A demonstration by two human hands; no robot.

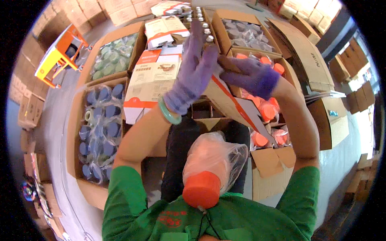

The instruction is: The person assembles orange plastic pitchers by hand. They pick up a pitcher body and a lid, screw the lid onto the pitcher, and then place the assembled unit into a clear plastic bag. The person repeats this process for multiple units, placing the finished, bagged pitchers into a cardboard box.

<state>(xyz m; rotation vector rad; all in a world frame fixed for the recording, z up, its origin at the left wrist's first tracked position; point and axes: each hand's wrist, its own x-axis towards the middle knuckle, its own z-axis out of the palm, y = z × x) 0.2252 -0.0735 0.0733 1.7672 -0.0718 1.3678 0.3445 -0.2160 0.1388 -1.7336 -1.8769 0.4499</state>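
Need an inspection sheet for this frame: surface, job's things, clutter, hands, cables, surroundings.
Surface: grey floor packed with open cartons.
Job's things: flat white-and-orange box held between both hands; bagged orange-lidded jar rests against the person's chest.
Clutter: carton of blue-lidded jars, carton of green-lidded jars, carton of orange-lidded jars, stack of flat printed boxes.
Hands: left hand in purple glove, open, flat against the box; right hand in purple glove, grip closed on the box edge.
Cables: nothing seen.
Surroundings: orange and yellow cart, stacked brown cartons.
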